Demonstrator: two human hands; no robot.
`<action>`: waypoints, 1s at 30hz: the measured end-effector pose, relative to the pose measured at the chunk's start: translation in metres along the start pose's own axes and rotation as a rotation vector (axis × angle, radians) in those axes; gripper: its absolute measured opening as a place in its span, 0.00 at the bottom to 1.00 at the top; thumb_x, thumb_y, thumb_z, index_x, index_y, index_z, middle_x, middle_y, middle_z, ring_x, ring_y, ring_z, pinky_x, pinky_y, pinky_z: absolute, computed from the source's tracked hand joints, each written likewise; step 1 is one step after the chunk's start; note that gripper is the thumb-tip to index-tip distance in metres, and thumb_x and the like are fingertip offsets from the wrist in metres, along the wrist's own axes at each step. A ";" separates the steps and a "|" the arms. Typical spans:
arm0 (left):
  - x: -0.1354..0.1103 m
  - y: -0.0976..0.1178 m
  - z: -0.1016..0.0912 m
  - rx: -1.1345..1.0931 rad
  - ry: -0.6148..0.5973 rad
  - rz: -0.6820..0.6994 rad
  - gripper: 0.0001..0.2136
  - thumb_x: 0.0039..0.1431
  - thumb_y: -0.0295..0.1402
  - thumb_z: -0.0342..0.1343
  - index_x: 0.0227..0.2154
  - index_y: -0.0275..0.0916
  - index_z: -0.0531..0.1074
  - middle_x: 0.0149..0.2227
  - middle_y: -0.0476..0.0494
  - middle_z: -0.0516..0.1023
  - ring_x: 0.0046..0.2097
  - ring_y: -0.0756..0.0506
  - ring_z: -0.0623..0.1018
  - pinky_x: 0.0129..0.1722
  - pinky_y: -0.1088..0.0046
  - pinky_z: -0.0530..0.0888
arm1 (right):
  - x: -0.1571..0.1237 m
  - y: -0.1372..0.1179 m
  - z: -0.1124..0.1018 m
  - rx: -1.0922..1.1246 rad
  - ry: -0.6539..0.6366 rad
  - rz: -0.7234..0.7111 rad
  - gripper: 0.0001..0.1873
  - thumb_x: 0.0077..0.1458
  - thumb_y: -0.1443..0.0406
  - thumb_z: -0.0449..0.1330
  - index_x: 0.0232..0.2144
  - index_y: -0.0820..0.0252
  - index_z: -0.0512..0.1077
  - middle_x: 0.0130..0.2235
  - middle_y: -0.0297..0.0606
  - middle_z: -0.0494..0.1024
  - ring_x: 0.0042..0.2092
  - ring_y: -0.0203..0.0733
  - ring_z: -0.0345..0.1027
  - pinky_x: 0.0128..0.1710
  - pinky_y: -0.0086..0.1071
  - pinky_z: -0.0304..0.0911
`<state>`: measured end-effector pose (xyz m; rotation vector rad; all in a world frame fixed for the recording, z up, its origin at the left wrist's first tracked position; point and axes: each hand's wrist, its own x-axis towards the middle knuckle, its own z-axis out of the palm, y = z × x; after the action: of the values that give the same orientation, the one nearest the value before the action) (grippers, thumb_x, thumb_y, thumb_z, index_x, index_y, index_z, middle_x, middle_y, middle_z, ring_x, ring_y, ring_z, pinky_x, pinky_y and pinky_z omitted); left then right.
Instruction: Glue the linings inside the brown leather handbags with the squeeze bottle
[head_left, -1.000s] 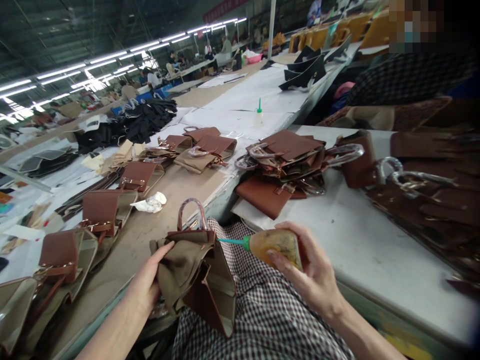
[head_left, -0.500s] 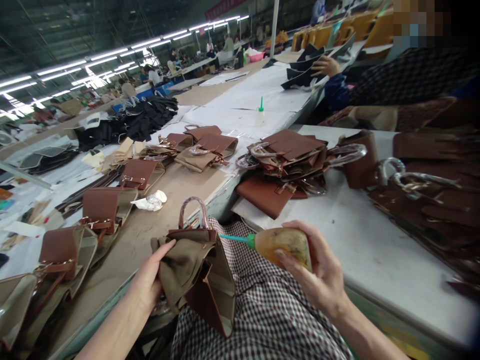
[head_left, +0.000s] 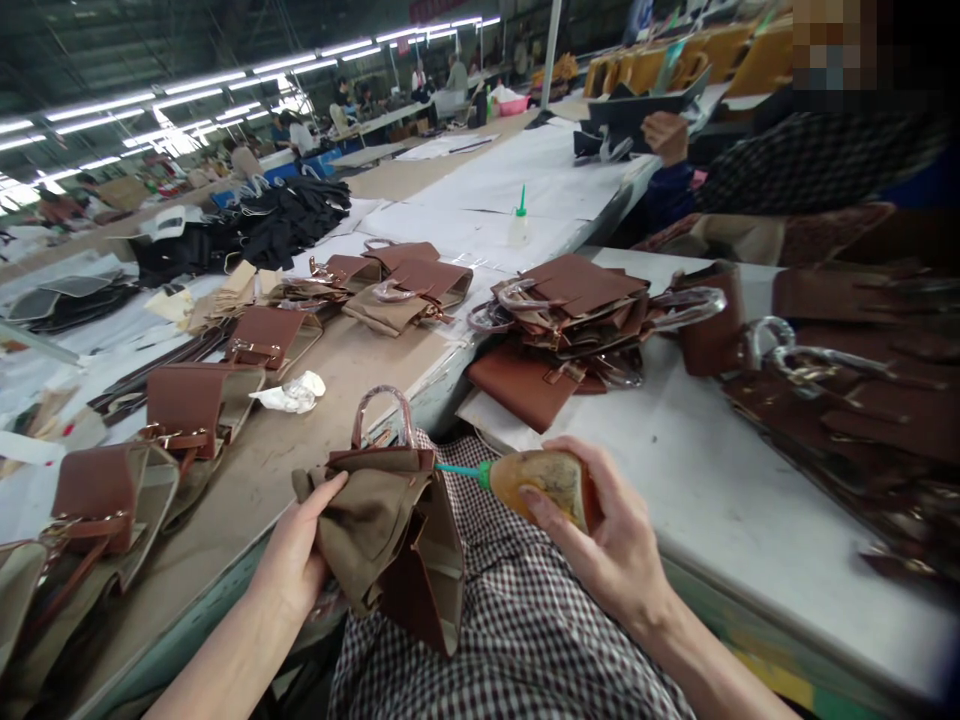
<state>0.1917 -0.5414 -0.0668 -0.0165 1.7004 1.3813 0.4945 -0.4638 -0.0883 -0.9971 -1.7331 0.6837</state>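
Note:
My left hand (head_left: 300, 550) is closed on a brown handbag (head_left: 424, 590) with its olive lining (head_left: 360, 540) pulled outward, the thumb lying on the cloth. The bag hangs over my checked apron (head_left: 525, 630), its plastic-wrapped handle (head_left: 382, 405) standing up. My right hand (head_left: 607, 540) is wrapped round a squeeze bottle (head_left: 544, 485) of amber glue-like liquid, tilted on its side. From its green cap a thin teal nozzle (head_left: 457, 469) points left, its tip at the bag's upper right edge. Whether the tip goes inside the edge, I cannot tell.
Brown bags (head_left: 184, 395) line the left table. More bags lie in a stack (head_left: 577, 300) ahead and a pile (head_left: 847, 370) at right. Crumpled white paper (head_left: 291, 393) and another bottle (head_left: 519, 225) rest on the tables. A co-worker's hand (head_left: 666, 137) holds a dark piece at upper right.
My right hand has brought the bottle a little left, so more of the nozzle is at or behind the bag's edge. The co-worker's hand has shifted with the dark piece.

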 end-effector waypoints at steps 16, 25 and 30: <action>-0.003 0.000 0.006 -0.004 0.054 -0.009 0.15 0.66 0.29 0.65 0.54 0.31 0.80 0.44 0.31 0.88 0.37 0.37 0.89 0.40 0.61 0.87 | -0.024 0.008 -0.009 -0.057 -0.177 0.096 0.16 0.67 0.53 0.64 0.51 0.53 0.70 0.42 0.39 0.80 0.38 0.48 0.77 0.37 0.41 0.75; -0.001 -0.002 0.006 -0.016 0.029 -0.009 0.16 0.66 0.29 0.65 0.54 0.30 0.79 0.41 0.30 0.88 0.35 0.36 0.89 0.38 0.59 0.87 | -0.021 0.006 -0.008 -0.055 -0.135 0.050 0.17 0.67 0.54 0.65 0.53 0.52 0.69 0.44 0.38 0.80 0.39 0.48 0.77 0.39 0.40 0.75; 0.000 -0.003 0.006 -0.022 0.021 0.023 0.15 0.66 0.27 0.64 0.55 0.31 0.80 0.40 0.32 0.88 0.34 0.38 0.88 0.37 0.64 0.87 | -0.019 0.005 -0.007 -0.094 -0.167 0.004 0.17 0.67 0.55 0.65 0.52 0.53 0.69 0.43 0.40 0.79 0.39 0.48 0.76 0.39 0.41 0.75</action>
<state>0.1971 -0.5374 -0.0693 -0.0246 1.7072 1.4214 0.5057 -0.4776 -0.0986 -1.0324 -1.9245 0.7105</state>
